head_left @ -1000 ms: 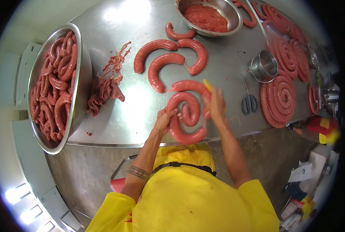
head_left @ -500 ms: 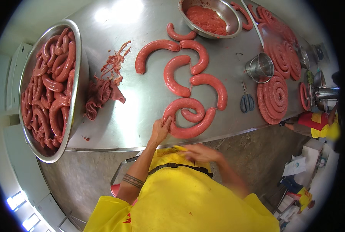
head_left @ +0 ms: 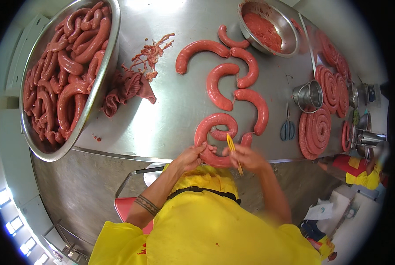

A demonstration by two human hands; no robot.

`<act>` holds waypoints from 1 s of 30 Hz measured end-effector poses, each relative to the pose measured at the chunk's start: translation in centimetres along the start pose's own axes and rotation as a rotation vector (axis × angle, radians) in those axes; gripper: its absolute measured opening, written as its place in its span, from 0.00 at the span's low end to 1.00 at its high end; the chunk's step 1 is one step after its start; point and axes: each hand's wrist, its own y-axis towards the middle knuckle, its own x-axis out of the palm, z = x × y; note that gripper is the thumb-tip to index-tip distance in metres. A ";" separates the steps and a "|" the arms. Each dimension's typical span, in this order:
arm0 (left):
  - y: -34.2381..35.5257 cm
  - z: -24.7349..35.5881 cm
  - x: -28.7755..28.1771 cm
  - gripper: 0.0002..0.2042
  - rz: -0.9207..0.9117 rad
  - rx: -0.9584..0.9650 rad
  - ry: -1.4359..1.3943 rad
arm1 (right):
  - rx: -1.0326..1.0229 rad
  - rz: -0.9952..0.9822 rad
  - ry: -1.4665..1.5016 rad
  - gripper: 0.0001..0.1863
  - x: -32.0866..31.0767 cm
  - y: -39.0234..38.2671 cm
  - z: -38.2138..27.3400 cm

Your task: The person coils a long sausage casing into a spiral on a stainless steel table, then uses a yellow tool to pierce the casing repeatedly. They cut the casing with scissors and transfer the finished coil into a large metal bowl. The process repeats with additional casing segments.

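Near the table's front edge, a linked sausage [head_left: 205, 129] curls into a loop. Its left side is between the thumb and fingers of my left hand [head_left: 190, 158], which is closed on it. Just to the right, my right hand [head_left: 249, 160] is closed around a thin, long yellow tool [head_left: 231, 145], partly smeared by motion. The tool's upper end is beside the loop; I cannot tell whether it touches the sausage. More links of the chain, among them a curved sausage [head_left: 255, 108], run away from me in a zigzag across the steel table [head_left: 179, 104].
A big steel tub [head_left: 114, 48] heaped with sausages stands left. Beside it lie a reddish cloth [head_left: 129, 88] and casing scraps [head_left: 151, 55]. At right are blue-handled scissors [head_left: 287, 129], a small steel bucket [head_left: 310, 96] and sausage coils [head_left: 316, 132]. A meat bowl [head_left: 290, 46] sits at the back.
My right hand has come up from my waist to the sausage, now with the yellow tool in it. My left hand still holds the loop, which is nearer the table edge. The view has shifted.
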 end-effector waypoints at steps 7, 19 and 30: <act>1.2 3.1 0.7 0.20 0.305 0.516 0.462 | 0.103 -0.406 -0.117 0.16 5.8 2.1 0.7; -1.6 4.9 0.2 0.26 -0.135 0.507 0.129 | -0.375 -0.054 0.527 0.16 2.5 21.7 -10.4; 0.6 5.0 -3.3 0.20 -0.253 0.395 0.159 | -0.133 0.374 0.085 0.16 -8.7 1.8 -8.3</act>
